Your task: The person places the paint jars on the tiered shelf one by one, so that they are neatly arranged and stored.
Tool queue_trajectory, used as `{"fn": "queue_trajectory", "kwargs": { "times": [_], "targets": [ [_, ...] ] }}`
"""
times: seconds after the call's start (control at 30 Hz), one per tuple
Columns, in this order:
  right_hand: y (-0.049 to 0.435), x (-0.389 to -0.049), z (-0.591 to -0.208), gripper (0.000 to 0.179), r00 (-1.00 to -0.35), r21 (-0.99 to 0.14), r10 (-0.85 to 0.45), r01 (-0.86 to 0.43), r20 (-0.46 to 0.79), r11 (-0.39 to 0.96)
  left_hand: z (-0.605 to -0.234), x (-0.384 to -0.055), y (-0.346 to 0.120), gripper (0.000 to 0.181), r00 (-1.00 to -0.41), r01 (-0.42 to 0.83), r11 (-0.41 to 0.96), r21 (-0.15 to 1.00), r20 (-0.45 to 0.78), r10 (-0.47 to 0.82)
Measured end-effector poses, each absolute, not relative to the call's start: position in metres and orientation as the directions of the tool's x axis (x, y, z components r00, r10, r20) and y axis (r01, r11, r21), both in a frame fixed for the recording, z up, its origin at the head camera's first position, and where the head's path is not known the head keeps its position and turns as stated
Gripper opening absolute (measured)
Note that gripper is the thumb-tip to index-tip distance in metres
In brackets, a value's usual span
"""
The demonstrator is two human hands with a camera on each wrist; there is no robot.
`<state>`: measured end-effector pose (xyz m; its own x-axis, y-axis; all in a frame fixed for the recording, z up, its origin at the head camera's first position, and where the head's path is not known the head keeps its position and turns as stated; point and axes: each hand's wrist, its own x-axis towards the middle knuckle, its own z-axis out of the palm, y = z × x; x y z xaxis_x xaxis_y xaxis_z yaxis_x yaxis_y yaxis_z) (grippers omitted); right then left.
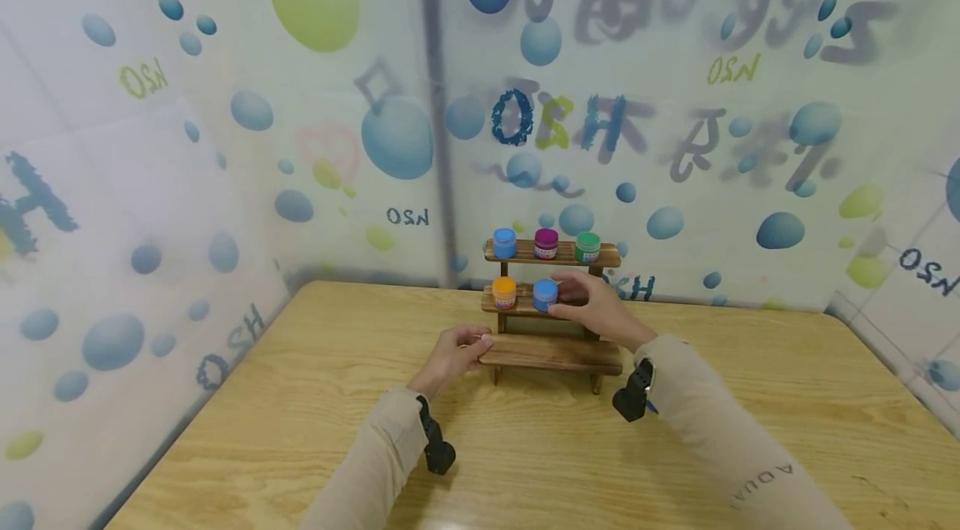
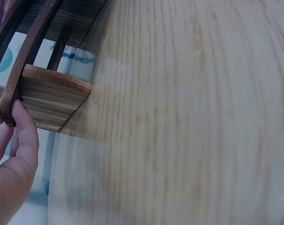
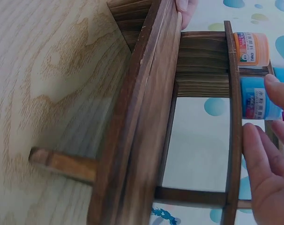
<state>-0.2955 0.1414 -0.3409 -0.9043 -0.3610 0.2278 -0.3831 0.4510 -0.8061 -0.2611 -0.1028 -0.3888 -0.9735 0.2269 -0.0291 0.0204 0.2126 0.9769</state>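
A three-tier wooden stand [image 1: 558,353] is on the table. My left hand [image 1: 453,355] pinches the left end of its lowest tier, and the left wrist view shows fingers [image 2: 26,136] at that plank. On the middle tier sits a blue paint jar [image 1: 545,295], held at its right side by the thumb and fingers of my right hand [image 1: 598,305]. Left of it is an orange paint jar [image 1: 504,293]. In the right wrist view the blue jar [image 3: 255,98] stands upright on the tier, its lid partly hidden by a finger.
Along the top tier stand a blue jar [image 1: 504,243], a purple jar [image 1: 546,244] and a green jar [image 1: 587,247]. The wooden table [image 1: 300,413] reaches patterned curtains [image 1: 360,205] behind the stand. A small blue thing [image 1: 652,407] shows beside the right wrist.
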Motion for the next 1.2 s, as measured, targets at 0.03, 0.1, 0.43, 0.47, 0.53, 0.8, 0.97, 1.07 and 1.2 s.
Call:
{"fn": "queue_trajectory", "kwargs": {
  "times": [0.03,0.1,0.43,0.47,0.53,0.8,0.97,1.07,1.2],
  "targets": [
    [0.143,-0.294,-0.340,0.052,-0.900,-0.801,-0.368,-0.393,0.233,0.452,-0.392,-0.264,-0.103,0.033,-0.973,0.019,0.208,0.978,-0.029,0.228],
    [0.147,-0.292,-0.338,0.050,-0.895,-0.793,-0.377,-0.404,0.240,0.456,-0.399,-0.269,-0.104,0.034,-0.973,0.017,0.199,0.980,-0.029,0.229],
    [0.172,-0.278,-0.330,0.047,-0.882,-0.747,-0.397,-0.439,0.253,0.499,-0.414,-0.278,-0.108,0.037,-0.977,0.033,0.213,0.976,-0.014,0.214],
    [0.175,-0.277,-0.329,0.047,-0.884,-0.747,-0.395,-0.436,0.251,0.501,-0.413,-0.278,-0.108,0.036,-0.976,0.031,0.211,0.977,-0.015,0.215],
    [0.181,-0.273,-0.329,0.046,-0.890,-0.750,-0.385,-0.425,0.244,0.508,-0.414,-0.278,-0.108,0.036,-0.976,0.033,0.210,0.977,-0.014,0.219],
    [0.214,-0.260,-0.333,0.044,-0.901,-0.762,-0.355,-0.408,0.248,0.503,-0.413,-0.277,-0.107,0.034,-0.976,0.034,0.215,0.976,-0.014,0.218],
    [0.235,-0.251,-0.339,0.042,-0.914,-0.754,-0.322,-0.390,0.247,0.528,-0.412,-0.276,-0.105,0.031,-0.978,0.032,0.225,0.974,-0.016,0.206],
    [0.248,-0.247,-0.345,0.043,-0.924,-0.745,-0.305,-0.371,0.233,0.555,-0.412,-0.277,-0.105,0.031,-0.980,0.025,0.228,0.973,-0.021,0.200],
    [0.262,-0.241,-0.355,0.047,-0.942,-0.739,-0.274,-0.325,0.196,0.589,-0.412,-0.277,-0.104,0.029,-0.982,0.014,0.227,0.974,-0.030,0.189]
  ]
}}
